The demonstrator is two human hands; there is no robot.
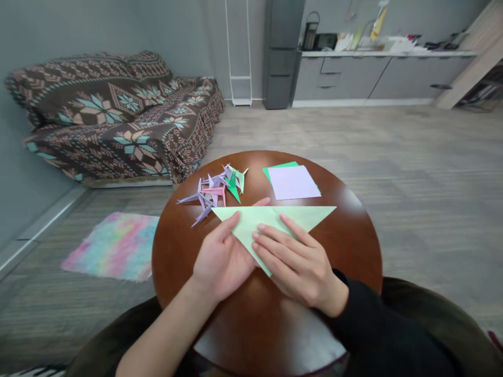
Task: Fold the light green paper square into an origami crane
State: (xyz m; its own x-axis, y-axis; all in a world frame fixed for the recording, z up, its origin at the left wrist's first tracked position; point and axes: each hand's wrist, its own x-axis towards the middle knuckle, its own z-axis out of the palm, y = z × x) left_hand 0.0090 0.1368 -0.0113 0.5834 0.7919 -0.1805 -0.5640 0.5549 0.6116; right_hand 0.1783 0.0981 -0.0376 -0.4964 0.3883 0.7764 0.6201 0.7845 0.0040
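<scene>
A sheet of light green origami paper (247, 226), folded into a triangle, is held above the table with its long edge away from me and one corner toward me. My left hand (226, 256) grips its left part, thumb on top and fingers underneath; one fingertip shows past the far edge. Across the paper's upper face lie the outstretched fingers of my right hand (298, 262), pressing on it. The right thumb is hidden.
Folded paper cranes (214, 189) in purple, pink and green lie at the round wooden table's (173, 251) far left. Square purple paper (295, 182) rests over green paper (268, 173) at the far right. Beyond are a covered sofa (118, 115) and a fluffy rug (118, 246).
</scene>
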